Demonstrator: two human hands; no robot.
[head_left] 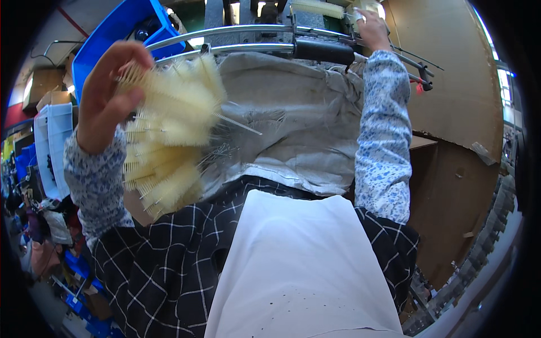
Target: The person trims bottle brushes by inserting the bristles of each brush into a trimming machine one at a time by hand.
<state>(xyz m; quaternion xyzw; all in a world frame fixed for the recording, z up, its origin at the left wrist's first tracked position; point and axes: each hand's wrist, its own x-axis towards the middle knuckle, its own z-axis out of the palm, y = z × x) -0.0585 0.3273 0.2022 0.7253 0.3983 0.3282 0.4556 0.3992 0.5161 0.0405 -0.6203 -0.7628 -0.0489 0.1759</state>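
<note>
Grey cloth (298, 107): twelve o'clock, perhaps protective.
Left hand (110, 93): ten o'clock, fingers parted, perhaps steadying brushes (180, 96).
Right hand (372, 31): one o'clock, can't tell grip.

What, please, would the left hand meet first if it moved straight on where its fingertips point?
Probably the bundle of pale-yellow, cylindrical bristle brushes beside the left hand; depth is unclear, so they may already touch.

The bare left hand (101, 97) bends inward, fingers (120, 53) curved; the bare right hand (373, 31) extends forward, both arms (385, 135) sleeved in blue-and-white patterned cloth (97, 183).
</note>
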